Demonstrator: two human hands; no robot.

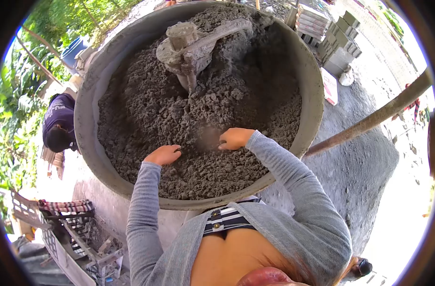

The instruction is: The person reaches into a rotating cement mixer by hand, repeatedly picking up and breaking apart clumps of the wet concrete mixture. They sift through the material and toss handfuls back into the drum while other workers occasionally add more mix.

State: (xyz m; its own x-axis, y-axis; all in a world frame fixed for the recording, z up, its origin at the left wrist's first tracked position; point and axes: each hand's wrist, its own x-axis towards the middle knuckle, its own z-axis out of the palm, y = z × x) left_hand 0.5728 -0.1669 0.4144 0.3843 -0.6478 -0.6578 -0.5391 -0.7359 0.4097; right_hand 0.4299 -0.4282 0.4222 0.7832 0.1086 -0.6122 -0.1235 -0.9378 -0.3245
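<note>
A big round mixing drum coated in grey residue holds a dark, crumbly mortar-like mix. Over the near part of that mix is my left hand, its fingers curled together and pointing right. Facing it from the right, my right hand is closed with the fingers bent inward. What either hand holds, if anything, is hidden. A faint haze of dust hangs between them. Toward the far side, a crusted mixer paddle assembly rises out of the mix, apart from both hands.
At left a person in a dark shirt bends beside the drum. A wooden pole slants in from the right over a grey heap. Concrete blocks and stacked bags stand behind. A broken chair-like frame lies lower left.
</note>
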